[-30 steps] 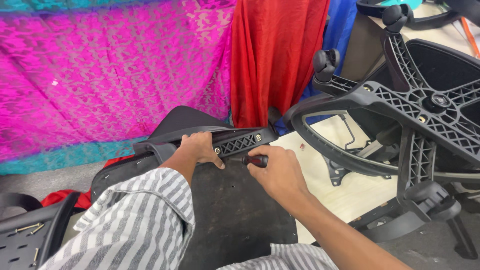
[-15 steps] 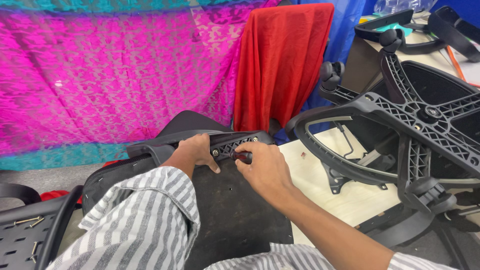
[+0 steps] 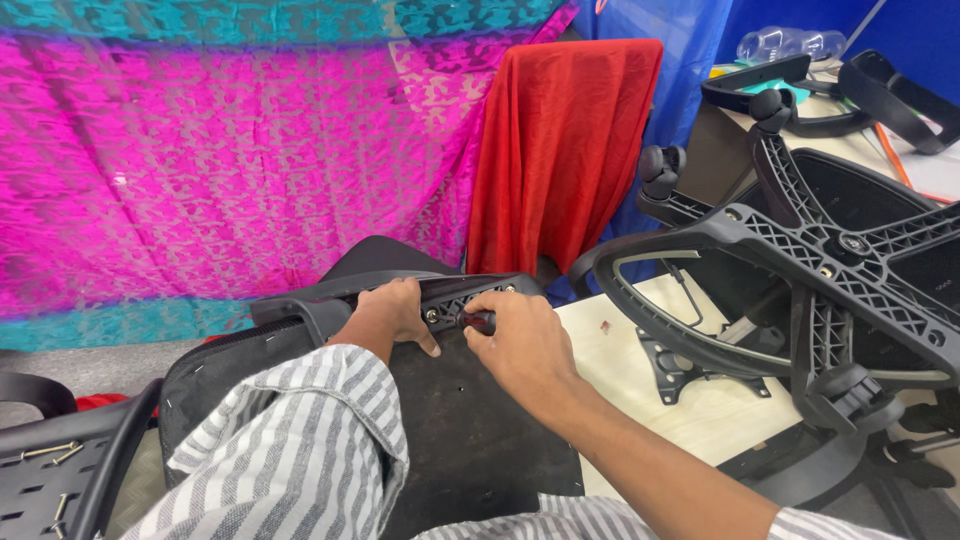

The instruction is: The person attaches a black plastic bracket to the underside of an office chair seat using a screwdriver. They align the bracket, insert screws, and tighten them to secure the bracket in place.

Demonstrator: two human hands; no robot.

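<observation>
Armrest bracket [image 3: 470,296] lay along the far edge of the upturned black seat pan [image 3: 480,430], not yet fully fastened. Left hand [image 3: 392,312] pressed flat on it, fingers together; right hand [image 3: 520,340] was pinched around a red-handled screwdriver [image 3: 476,321] at a bracket screw.

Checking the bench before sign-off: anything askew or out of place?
Yes: a chair base lies upturned, casters in the air, at right. Loose screws sit on a black perforated panel lower left.
</observation>
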